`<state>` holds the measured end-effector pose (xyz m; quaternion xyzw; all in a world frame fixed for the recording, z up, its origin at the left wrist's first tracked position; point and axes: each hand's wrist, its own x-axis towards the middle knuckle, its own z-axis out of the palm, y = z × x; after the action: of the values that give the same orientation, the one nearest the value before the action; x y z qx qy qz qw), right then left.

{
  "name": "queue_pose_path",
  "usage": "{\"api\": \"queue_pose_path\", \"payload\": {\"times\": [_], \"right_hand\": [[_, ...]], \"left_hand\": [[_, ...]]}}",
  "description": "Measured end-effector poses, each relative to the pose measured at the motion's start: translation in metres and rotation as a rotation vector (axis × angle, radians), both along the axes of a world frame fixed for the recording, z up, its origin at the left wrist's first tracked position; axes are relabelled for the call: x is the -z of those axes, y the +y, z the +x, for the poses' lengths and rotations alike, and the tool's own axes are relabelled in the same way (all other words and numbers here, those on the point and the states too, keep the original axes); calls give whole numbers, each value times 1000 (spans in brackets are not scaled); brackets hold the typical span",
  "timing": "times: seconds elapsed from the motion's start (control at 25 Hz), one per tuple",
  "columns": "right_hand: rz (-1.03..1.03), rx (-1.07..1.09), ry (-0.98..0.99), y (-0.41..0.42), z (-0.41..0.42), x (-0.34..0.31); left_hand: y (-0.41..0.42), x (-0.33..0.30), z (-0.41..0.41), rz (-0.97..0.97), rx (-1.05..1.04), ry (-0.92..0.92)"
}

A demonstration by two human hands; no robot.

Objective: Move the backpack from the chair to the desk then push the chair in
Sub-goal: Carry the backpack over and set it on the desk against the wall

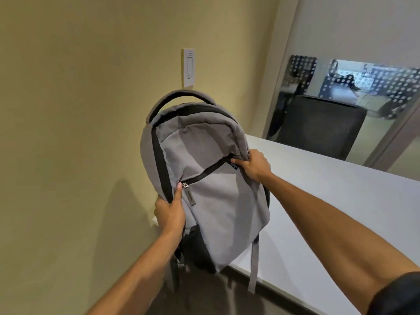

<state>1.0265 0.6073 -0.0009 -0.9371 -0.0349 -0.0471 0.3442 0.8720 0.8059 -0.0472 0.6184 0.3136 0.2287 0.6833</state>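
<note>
A grey backpack (pixel 211 178) with black trim is upright over the left end of the white desk (pixel 341 212), its front pocket facing me. My left hand (pixel 170 212) grips its lower left side beside the zipper pull. My right hand (pixel 252 165) pinches the fabric at the right end of the pocket zipper. The bag's bottom hangs past the desk's near edge, and a grey strap dangles below it. A black mesh chair (pixel 318 130) stands behind the far side of the desk. No other chair is in view.
A yellow wall (pixel 79 110) runs close along the left, with a white light switch (pixel 188 68) above the bag. A glass panel (pixel 375 87) lies beyond the desk. Brown floor (pixel 204 298) shows under the bag.
</note>
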Motion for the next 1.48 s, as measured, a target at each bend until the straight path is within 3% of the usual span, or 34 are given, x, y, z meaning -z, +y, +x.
{"api": "queue_pose_path", "payload": {"times": [0.2,0.32,0.56,0.68,0.84,1.04,1.16,1.36,1.48], "right_hand": [[28,13,-13,31,53,37],[41,1,-33,40,71,55],[217,25,192,0,38,91],[271,58,76,14,40,90],[170,28,-61,43,70,67],[-103,-53,129,46,113,73],[-192,-70,170,42,111,88],[-147,-131,136,29,87,76],[-183,-154,64,11,65,60]], "left_hand": [[28,21,44,78,46,11],[45,39,55,170,175,91],[27,98,12,389,338,442],[15,98,19,309,235,395],[11,89,49,120,104,323],[9,101,73,-98,115,292],[11,109,68,-128,137,268],[12,86,62,-187,223,290],[15,72,53,-53,217,218]]}}
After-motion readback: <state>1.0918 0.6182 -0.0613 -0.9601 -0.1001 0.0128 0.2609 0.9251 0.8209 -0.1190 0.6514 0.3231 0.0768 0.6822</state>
